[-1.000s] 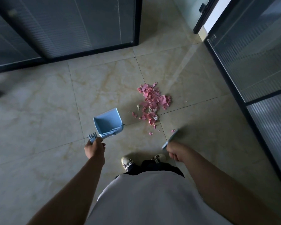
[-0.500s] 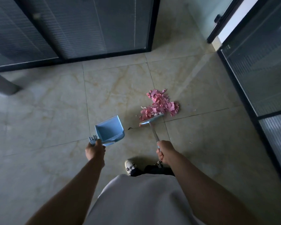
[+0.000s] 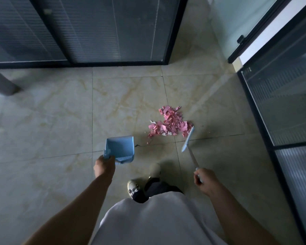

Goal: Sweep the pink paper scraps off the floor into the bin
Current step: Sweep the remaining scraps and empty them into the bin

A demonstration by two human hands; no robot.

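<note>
A heap of pink paper scraps (image 3: 170, 123) lies on the beige tiled floor ahead of my feet. My left hand (image 3: 104, 166) grips the handle of a light blue dustpan (image 3: 119, 149), which is held just left of the heap, a short gap away from it. My right hand (image 3: 204, 181) is closed on the handle of a small blue brush (image 3: 188, 140), whose head rests against the heap's right edge. A grey bin (image 3: 0, 80) with something pink at its rim stands at the far left, partly cut off.
Dark glass partitions with black frames (image 3: 168, 32) close off the back, and another glass wall (image 3: 279, 112) runs along the right. A doorway (image 3: 244, 41) opens at the back right. My shoes (image 3: 133, 187) stand just behind the dustpan.
The brush head has swung from the near left side of the heap round to its right edge. The dustpan has stayed about where it was. The bin has come further into view at left.
</note>
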